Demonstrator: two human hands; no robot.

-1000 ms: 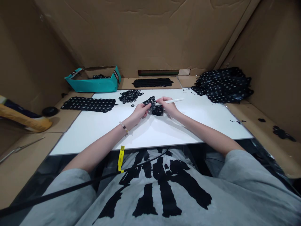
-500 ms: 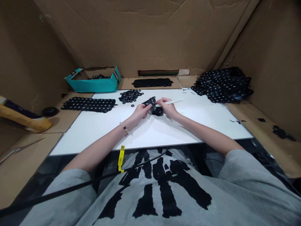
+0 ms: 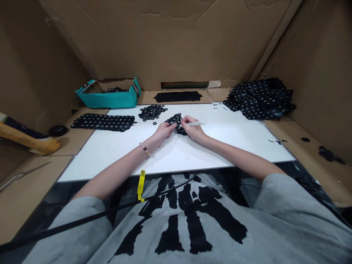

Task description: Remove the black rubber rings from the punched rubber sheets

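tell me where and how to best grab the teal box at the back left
Probably by the near long wall of the teal box, reaching from the person's side and above: thumb outside, fingers over the rim. The top is open and that wall faces the person, while the far side sits close to the cardboard wall.

Black sheet [image 3: 173,119], pale-dotted, crumpled, pinched in left hand [image 3: 165,131]. White pen [image 3: 195,124], slim, slanted, gripped in right hand [image 3: 191,128], one end at sheet, other pointing rightward from sheet.
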